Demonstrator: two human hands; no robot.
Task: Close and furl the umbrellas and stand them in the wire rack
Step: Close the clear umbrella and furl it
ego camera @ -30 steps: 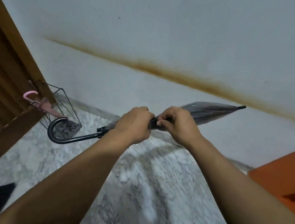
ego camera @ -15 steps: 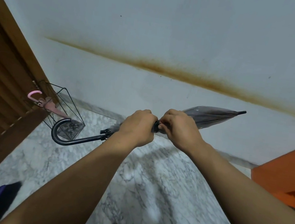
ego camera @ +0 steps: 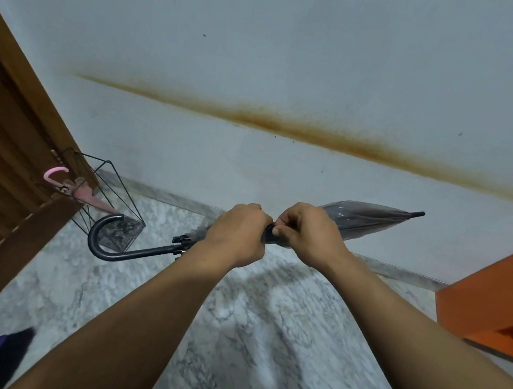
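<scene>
The grey umbrella [ego camera: 366, 221] is lying crosswise in the air in front of the person, its canopy and tip reaching out beyond the right hand's fingers [ego camera: 287, 223] and its curved black handle [ego camera: 110, 241] hanging out past the left hand [ego camera: 236, 234], just in front of the wire rack [ego camera: 109, 203], where a pink umbrella [ego camera: 84, 193] is already standing. The left hand is wrapping closed around the gathered canopy; the right hand [ego camera: 309, 234] is pinching what is probably the tie strap right between the two sets of fingers, though the strap is too small to be sure. To do this well, the left hand should be keeping the folds squeezed tight while the right is pulling the strap snug round them and fastening it, so the cloth is not springing loose before the umbrella is going tip-down into the rack
</scene>
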